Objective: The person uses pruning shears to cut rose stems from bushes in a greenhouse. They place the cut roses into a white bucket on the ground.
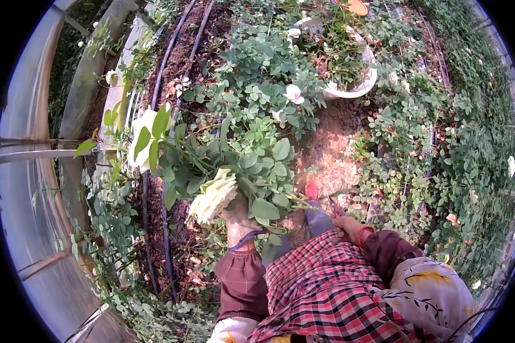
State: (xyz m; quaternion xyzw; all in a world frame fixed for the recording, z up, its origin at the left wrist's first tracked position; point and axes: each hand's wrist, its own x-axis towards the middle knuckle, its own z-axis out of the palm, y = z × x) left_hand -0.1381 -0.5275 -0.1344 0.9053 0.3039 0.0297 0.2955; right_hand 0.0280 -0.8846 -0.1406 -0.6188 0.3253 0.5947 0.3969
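My left hand [239,214] is shut on a bunch of leafy rose stems [298,202], its fingers mostly hidden behind leaves. The stems lie sideways, with their cut ends pointing right. One large cream-white rose [214,195] hangs over the wrist, and another white rose [143,137] sticks out to the left. Close to my body on the right, my right hand [349,228] grips red-handled pruning shears [336,206]. Their dark blades point up and away from me, near the stem ends but apart from them. Whether the blades are parted is hard to tell.
Rose bushes [257,73] with pale blooms line the left of a reddish dirt path [330,141]; more bushes [412,141] stand on the right. A white tub [365,88] with greenery inside sits ahead. Dark irrigation hoses [167,55] run beside a plastic-sheet wall [30,206].
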